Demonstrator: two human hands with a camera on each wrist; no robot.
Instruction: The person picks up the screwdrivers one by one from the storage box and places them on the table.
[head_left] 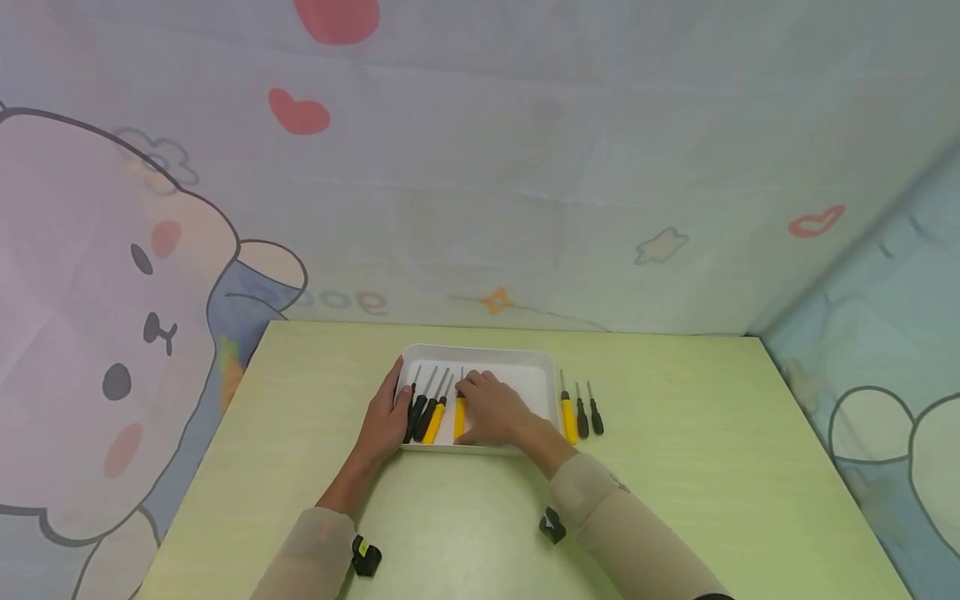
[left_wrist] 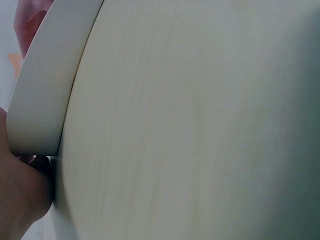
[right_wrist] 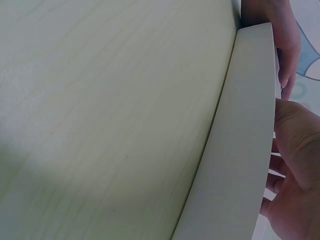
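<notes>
A white tray (head_left: 525, 358) lies on the table, with screwdrivers in its left part. Along its left wall, my left hand (head_left: 384, 423) grips the tray, thumb over the rim. Beside that thumb are black-handled screwdrivers (head_left: 425, 419) and a yellow-handled one (head_left: 435, 422), shafts pointing away. My right hand (head_left: 495, 408) reaches over the near wall and holds another yellow screwdriver (head_left: 460, 417) between fingers and thumb; the hand partly covers it. In the right wrist view the right hand (right_wrist: 297, 170) shows behind the tray wall (right_wrist: 230, 135); the screwdriver is hidden there.
Right of the tray, a yellow screwdriver (head_left: 568, 417) and two black screwdrivers (head_left: 582, 421) lie side by side on the pale green table (head_left: 675, 467). A printed cloth (head_left: 480, 208) hangs behind the table. Each wrist wears a small black device (head_left: 366, 557).
</notes>
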